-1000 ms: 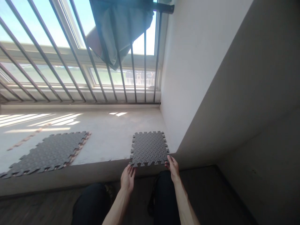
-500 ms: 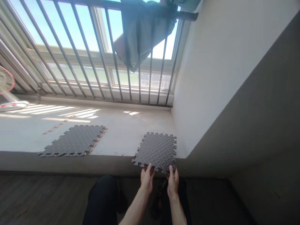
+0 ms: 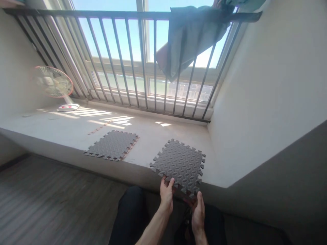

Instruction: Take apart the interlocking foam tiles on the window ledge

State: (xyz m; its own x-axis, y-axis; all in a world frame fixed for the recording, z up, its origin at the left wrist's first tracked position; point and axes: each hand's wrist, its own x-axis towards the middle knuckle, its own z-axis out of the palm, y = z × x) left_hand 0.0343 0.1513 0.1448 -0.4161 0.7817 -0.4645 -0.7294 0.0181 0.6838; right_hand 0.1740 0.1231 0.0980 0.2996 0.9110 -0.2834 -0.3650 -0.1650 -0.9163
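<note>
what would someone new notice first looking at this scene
First, the grey foam mat with jigsaw edges at the near edge of the window ledge, the left hand gripping its near edge and the right hand just below its near corner. Behind it, the bright barred window with a grey-green cloth draped over the top rail. To the left lie a second mat and, far left, a small fan.

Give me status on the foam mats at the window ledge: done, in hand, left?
Done: one stack of grey mats lies flat on the ledge. In hand: a grey foam mat at the ledge edge, near side overhanging; left hand grips that side, right hand is just below it. Left: this mat is not yet flat or joined.
</note>
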